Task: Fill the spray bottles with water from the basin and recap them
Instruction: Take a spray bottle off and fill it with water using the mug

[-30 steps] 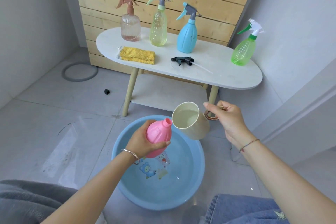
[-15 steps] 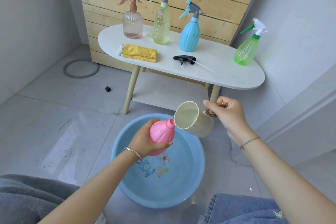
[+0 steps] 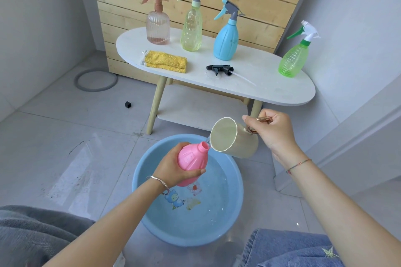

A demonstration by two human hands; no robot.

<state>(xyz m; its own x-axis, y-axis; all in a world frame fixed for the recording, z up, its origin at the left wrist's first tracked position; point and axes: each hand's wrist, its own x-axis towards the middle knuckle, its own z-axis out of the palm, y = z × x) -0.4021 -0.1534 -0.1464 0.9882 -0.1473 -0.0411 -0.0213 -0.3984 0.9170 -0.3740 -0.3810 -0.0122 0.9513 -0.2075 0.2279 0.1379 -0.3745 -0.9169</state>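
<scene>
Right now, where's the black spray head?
In the head view, the black spray head lies on the white table, between the yellow cloth and the green bottle, just in front of the blue bottle.

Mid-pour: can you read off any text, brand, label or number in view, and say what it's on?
No text here is readable.
pink bottle: raised embossed panel on its shoulder, too blurred to read.
basin: cartoon print on the bottom; any lettering is too small to tell.
cup: no marking shows.
clear bottle, yellow bottle, blue bottle, green bottle: no labels show.
</scene>
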